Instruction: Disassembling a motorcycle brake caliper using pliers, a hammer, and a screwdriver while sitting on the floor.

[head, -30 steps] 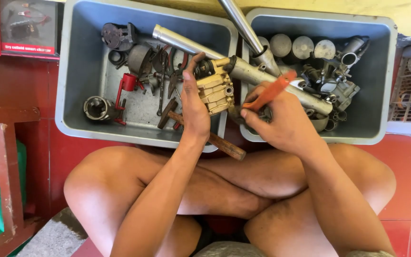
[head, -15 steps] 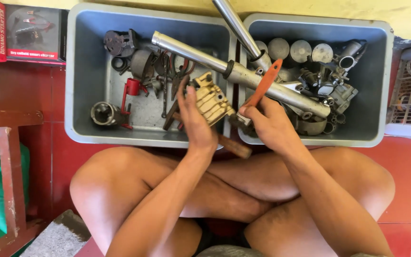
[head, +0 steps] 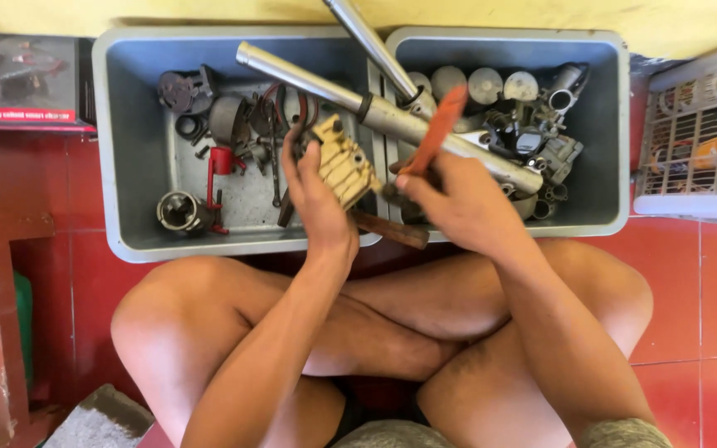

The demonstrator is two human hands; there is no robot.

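Left hand (head: 319, 203) gripping tan finned metal part (head: 344, 166), held tilted over inner edge of left grey bin (head: 126, 149)

Right hand (head: 456, 199) closed round orange-handled tool (head: 435, 133), handle sticking up and away; tool tip hidden between hands, contact with part cannot tell

Long steel tube (head: 375, 108) lying across both bins, just behind hands

Right grey bin (head: 607, 124) full of small engine parts

Wooden handle (head: 387, 230) poking out under hands

Person sitting cross-legged on red tile floor (head: 707, 315)
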